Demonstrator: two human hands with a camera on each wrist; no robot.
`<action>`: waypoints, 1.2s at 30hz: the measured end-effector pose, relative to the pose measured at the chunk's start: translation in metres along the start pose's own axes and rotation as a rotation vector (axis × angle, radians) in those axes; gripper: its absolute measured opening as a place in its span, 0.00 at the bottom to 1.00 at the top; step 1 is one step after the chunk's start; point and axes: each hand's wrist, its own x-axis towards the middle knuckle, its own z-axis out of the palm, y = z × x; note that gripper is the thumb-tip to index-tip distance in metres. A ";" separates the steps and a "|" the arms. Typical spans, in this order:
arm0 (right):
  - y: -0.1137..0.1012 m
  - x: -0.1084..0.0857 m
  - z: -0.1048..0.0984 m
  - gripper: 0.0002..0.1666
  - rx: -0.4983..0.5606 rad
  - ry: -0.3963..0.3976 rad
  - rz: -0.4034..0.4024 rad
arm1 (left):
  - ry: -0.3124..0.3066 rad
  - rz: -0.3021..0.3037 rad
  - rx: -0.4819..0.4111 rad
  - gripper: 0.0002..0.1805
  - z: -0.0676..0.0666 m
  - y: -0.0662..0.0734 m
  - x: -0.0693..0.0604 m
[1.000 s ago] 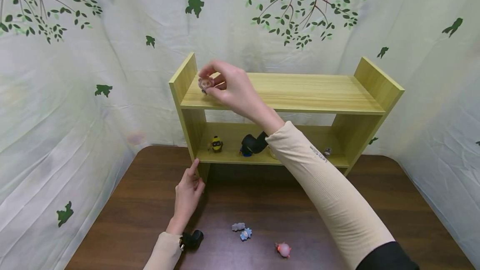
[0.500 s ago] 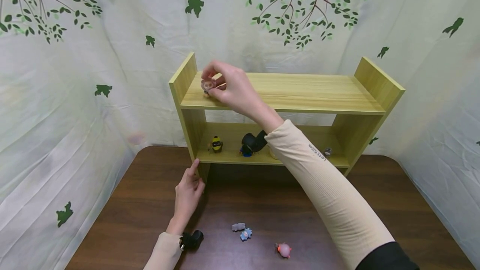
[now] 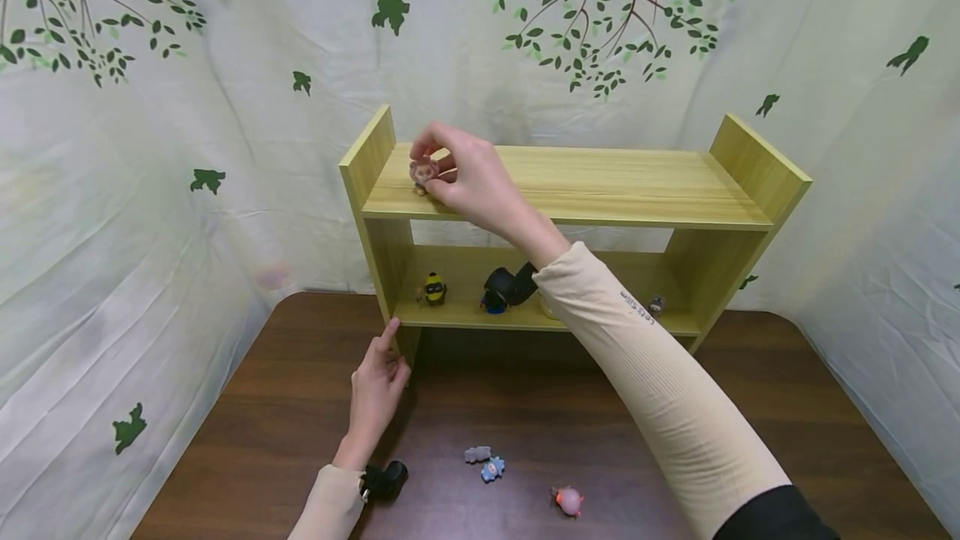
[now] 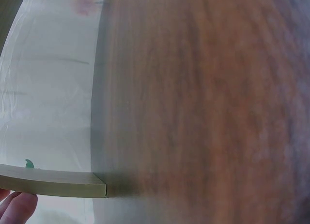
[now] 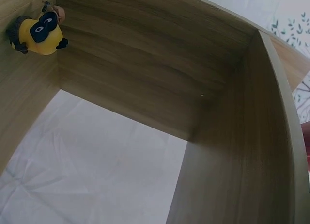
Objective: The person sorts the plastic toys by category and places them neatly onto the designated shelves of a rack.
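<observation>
- At top shelf [image 3: 630, 182]'s left end, right hand [image 3: 467, 175] pinches a pink figurine [image 3: 422, 171].
- Left hand [image 3: 377, 383], index finger straight, touches lower shelf [image 3: 461, 294]'s front-left corner.
- Same shelf holds Minion [image 3: 434, 290].

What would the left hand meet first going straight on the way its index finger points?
The left hand would likely meet the shelf's left side panel; its index fingertip seems at the front edge, though contact is unclear.
</observation>
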 end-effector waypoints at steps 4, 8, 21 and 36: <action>0.000 -0.001 0.000 0.13 0.018 0.005 0.011 | 0.000 0.002 0.004 0.46 0.000 0.000 0.000; 0.000 -0.004 -0.002 0.16 0.011 0.013 0.021 | 0.003 0.001 0.006 0.47 0.000 0.001 0.000; 0.002 -0.024 -0.022 0.16 0.086 0.097 0.047 | 0.003 0.019 0.013 0.46 -0.001 0.000 -0.001; 0.002 -0.056 -0.037 0.12 0.144 0.133 -0.035 | 0.004 0.017 0.017 0.46 0.000 0.000 0.001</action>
